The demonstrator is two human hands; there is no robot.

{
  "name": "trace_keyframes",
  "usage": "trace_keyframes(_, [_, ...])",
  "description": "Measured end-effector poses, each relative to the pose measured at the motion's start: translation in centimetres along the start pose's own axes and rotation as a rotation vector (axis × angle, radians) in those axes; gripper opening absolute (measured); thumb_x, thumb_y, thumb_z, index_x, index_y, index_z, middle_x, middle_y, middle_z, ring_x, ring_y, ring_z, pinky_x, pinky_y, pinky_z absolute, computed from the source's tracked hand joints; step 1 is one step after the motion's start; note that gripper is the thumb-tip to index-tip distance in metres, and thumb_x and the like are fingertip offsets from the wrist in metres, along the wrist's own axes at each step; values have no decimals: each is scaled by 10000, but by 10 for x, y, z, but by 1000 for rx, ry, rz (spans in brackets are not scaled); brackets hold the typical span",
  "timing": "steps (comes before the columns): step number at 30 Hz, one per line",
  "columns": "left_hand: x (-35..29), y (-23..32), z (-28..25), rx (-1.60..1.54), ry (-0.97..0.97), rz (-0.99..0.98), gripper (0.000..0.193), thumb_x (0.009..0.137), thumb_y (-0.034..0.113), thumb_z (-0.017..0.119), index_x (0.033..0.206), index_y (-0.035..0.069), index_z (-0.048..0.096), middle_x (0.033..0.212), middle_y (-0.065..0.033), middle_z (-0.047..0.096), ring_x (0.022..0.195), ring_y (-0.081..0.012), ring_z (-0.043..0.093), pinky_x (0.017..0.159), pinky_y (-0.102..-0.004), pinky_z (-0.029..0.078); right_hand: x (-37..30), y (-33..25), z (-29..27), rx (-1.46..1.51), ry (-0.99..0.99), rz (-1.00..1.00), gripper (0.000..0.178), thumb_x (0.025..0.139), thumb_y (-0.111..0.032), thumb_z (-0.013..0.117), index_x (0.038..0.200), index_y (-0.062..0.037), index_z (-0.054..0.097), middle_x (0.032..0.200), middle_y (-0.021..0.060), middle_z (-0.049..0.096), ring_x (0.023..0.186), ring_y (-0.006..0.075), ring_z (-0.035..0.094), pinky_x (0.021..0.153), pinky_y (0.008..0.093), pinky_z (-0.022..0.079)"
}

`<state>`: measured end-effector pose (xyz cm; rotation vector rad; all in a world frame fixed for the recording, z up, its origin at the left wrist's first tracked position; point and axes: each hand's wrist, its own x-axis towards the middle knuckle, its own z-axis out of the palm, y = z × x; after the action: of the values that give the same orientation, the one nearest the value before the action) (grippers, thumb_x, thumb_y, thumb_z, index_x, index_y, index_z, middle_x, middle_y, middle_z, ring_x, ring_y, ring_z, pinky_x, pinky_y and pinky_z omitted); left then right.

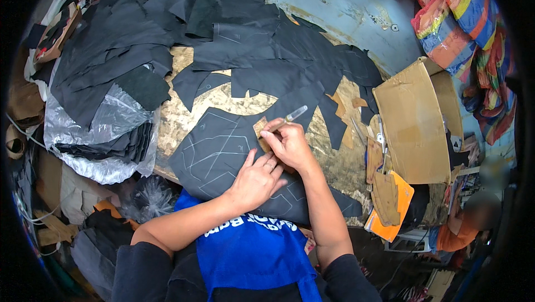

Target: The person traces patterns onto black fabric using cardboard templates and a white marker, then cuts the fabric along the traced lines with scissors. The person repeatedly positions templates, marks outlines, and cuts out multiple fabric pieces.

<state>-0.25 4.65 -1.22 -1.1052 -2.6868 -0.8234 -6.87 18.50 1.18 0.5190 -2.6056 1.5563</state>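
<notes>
A black sheet of leather-like material (214, 134) lies before me on the worn table, covered with pale drawn outlines. My left hand (257, 180) is spread flat on it, fingers apart, a ring on one finger. Just beyond, my right hand (288, 145) is closed around a marking pen (294, 114) with a clear, pale upper end pointing up to the right. Its writing tip is hidden by my fingers. A small brown cardboard template (262, 128) shows partly between and under my hands; its full shape is hidden.
Black sheets and offcuts (139, 17) pile up at the far left. A plastic bag (106, 160) holds stacked black pieces. To the right are scissors (380, 134), brown templates (384, 199), an orange booklet (405, 196) and a cardboard box (412, 126). Another person (454, 232) sits at the lower right.
</notes>
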Motion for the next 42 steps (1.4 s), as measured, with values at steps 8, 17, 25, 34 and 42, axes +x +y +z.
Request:
trace_keyframes(8, [26,-15,13,-125,201,-102,140,763,135,675,853,31,653,847,-118,606,840,-286,583,741,-405,498,32,4,13,18,76,62,135,814,-69,667,811,63,637,800,136,654,658,186,635,602,297,495])
trace_keyframes(17, [28,-9,2,-79,114,-221,270,754,184,697,926,-13,629,1100,-213,543,1039,-353,494,858,-406,476,32,11,2,-85,163,112,136,833,-63,662,806,65,623,692,76,647,638,105,634,570,252,505])
trace_keyframes(25, [29,-13,0,-84,111,-224,341,728,214,725,982,5,636,1105,-197,545,1036,-353,503,855,-418,484,31,29,17,-45,343,140,120,878,-39,600,845,75,589,729,88,652,658,138,672,566,247,540])
trace_keyframes(34, [28,-15,0,-63,132,-205,368,725,216,729,1013,16,621,1097,-165,550,1023,-330,502,858,-391,487,22,20,17,25,395,135,105,829,-57,625,799,43,623,724,169,634,618,273,638,573,341,486])
trace_keyframes(42, [28,-16,3,-83,161,-203,343,710,221,743,977,31,642,1100,-156,563,1024,-329,505,876,-396,462,-13,-5,-6,-273,244,15,87,809,-47,623,803,40,633,799,182,638,720,331,632,637,377,493])
